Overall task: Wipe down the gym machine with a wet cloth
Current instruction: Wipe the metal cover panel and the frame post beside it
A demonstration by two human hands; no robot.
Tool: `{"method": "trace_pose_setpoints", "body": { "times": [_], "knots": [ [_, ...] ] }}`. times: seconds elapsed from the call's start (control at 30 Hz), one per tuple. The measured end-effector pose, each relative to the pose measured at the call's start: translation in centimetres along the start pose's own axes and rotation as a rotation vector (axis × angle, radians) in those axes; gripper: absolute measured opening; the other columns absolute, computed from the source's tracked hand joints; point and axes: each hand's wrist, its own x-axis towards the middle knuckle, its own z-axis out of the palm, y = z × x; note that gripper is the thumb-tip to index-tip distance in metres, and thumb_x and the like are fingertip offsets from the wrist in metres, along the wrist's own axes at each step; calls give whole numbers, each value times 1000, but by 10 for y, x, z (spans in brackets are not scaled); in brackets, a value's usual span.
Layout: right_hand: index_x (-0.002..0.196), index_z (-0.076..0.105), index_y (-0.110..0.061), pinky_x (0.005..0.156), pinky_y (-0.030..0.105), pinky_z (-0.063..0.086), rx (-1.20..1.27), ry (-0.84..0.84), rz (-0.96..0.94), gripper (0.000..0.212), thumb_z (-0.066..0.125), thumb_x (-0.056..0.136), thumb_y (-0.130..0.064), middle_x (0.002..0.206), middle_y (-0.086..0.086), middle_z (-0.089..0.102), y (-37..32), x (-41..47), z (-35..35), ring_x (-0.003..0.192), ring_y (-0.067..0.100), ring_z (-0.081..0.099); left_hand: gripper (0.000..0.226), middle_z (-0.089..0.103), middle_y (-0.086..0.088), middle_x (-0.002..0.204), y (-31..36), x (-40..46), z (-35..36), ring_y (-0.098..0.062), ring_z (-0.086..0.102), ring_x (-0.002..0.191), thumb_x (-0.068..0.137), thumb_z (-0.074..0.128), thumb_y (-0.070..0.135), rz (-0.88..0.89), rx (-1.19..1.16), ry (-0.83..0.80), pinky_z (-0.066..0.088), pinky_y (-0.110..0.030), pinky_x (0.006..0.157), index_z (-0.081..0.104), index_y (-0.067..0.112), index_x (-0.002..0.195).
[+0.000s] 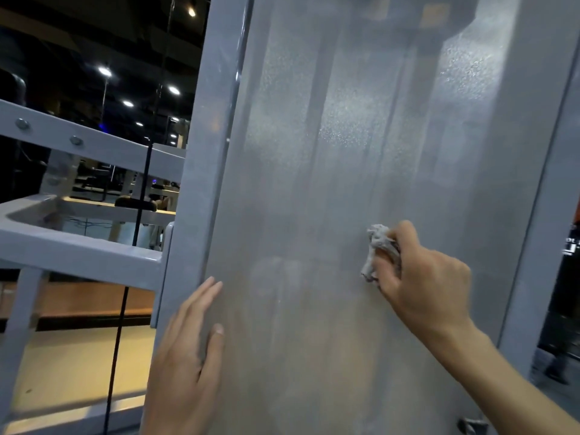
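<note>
Right hand [420, 277] grips a small crumpled grey cloth [378, 249], fingers curled round it, wad bunched at the fingertips and pressed against the frosted panel [314, 183] of the gym machine, right of the panel's centre and in its lower half. Cloth pokes out above and to the left of the knuckles; rest of it is hidden inside the fist. Left hand [185, 356] lies flat, fingers straight and together, thumb out to the right, resting on the panel's left edge where it meets the grey metal post [201, 183]; holds nothing. The two hands are well apart, left one lower. Panel is translucent and speckled, with dull vertical streaks; dark shapes show through it near the top but too blurred to identify, so I cannot tell what sits behind the cover. A second grey post [539, 215] bounds the panel on the right, with a small metal fitting [472, 425] near its bottom corner. Left of the machine: grey frame bars [78, 142] with two bolt heads, a black cable [141, 196] hanging straight down in front of them, wooden flooring [78, 365] below, ceiling spotlights [105, 71] in a dark room behind.
</note>
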Motion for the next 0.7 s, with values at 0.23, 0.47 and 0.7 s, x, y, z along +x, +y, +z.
{"method": "trace_pose_setpoints", "body": {
  "times": [0.23, 0.47, 0.7],
  "knots": [
    [93, 39, -19, 45, 25, 21, 56, -2, -7, 22, 49, 77, -30, 44, 4, 51, -63, 23, 28, 36, 31, 54, 63, 34, 38, 153, -4, -1, 4, 15, 30, 140, 99, 57, 8, -11, 15, 14, 31, -31, 110, 43, 47, 145],
    [93, 43, -18, 45, 24, 19, 71, 32, -59, 26, 57, 73, -28, 46, 1, 53, -80, 29, 35, 35, 31, 53, 57, 31, 37, 156, -10, 3, 6, 20, 25, 139, 90, 46, 33, 10, 47, -11, 30, -36, 112, 40, 51, 144],
    [90, 48, -16, 41, 30, 37, -23, 6, 128, 19, 57, 86, -31, 46, 10, 53, 27, -20, -5, 38, 35, 57, 54, 29, 36, 157, -4, -4, 12, 20, 22, 139, 93, 45, 31, 11, 66, 23, 28, -35, 111, 44, 46, 145]
  ]
}}
